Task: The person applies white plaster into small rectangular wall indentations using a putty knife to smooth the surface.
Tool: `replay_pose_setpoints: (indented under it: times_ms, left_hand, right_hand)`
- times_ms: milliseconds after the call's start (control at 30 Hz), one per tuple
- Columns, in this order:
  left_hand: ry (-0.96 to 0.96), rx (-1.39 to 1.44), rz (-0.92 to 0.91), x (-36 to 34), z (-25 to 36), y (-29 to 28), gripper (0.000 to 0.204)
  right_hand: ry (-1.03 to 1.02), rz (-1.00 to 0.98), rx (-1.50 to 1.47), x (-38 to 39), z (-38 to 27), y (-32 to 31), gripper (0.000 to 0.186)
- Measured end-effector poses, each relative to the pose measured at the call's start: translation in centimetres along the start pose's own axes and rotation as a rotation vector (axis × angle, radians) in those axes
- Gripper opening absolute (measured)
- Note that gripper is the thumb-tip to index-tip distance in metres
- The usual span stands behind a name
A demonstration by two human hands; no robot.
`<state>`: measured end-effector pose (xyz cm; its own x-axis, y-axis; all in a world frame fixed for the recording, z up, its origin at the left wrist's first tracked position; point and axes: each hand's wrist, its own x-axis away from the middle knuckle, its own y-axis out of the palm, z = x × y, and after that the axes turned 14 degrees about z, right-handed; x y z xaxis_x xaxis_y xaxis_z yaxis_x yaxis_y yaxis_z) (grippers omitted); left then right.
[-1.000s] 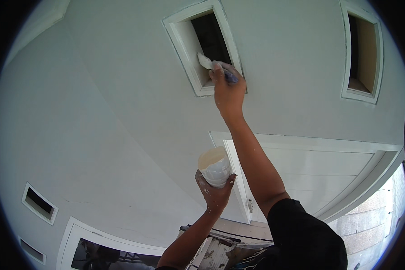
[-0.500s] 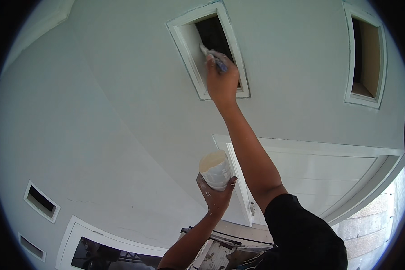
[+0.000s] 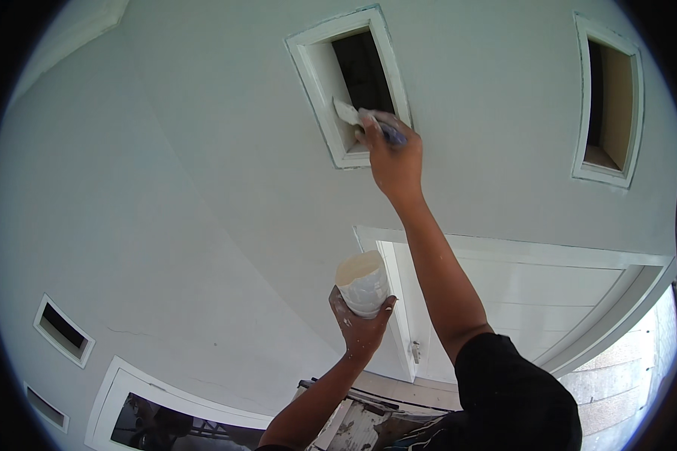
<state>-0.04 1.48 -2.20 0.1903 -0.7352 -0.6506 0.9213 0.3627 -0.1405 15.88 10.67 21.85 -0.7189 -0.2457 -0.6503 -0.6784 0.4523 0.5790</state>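
Note:
A paintbrush (image 3: pixel 347 112) with whitened bristles and a bluish handle is gripped in my right hand (image 3: pixel 393 146). Its bristles are at the inner left side of a white-framed wall opening (image 3: pixel 315 83), near the lower half. Lower down, my left hand (image 3: pixel 362 323) wraps round a white paint-smeared cup (image 3: pixel 365 293) with an uneven rim, held upright and slightly tilted. Pale cream shows inside the cup; how full it is I cannot tell. White paint specks mark both hands.
A second framed opening (image 3: pixel 608 101) is in the pale grey wall at the right. Below it stands a white panelled door (image 3: pixel 511 289) with a handle (image 3: pixel 416 351). Small openings (image 3: pixel 64 331) and a white-framed window (image 3: pixel 180 421) lie at lower left. A worn, paint-stained surface (image 3: pixel 357 428) is below me.
My right hand has moved down and to the right with the paintbrush, whose bristles now sit lower along the opening's inner side. The left hand and cup have hardly moved.

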Motion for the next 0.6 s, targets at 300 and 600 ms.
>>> replay_pose_setpoints:
  times_ms: [300,600]
  left_hand:
    - [-0.105,0.076,-0.039,-0.3,0.1,-0.1,0.103]
    - [-0.086,0.037,-0.055,-0.1,0.3,0.0,0.105]
  right_hand:
    - [0.007,-0.051,0.204,1.6,0.1,-1.2,0.019]
    - [-0.253,0.038,0.227,2.0,1.0,-1.1,0.017]
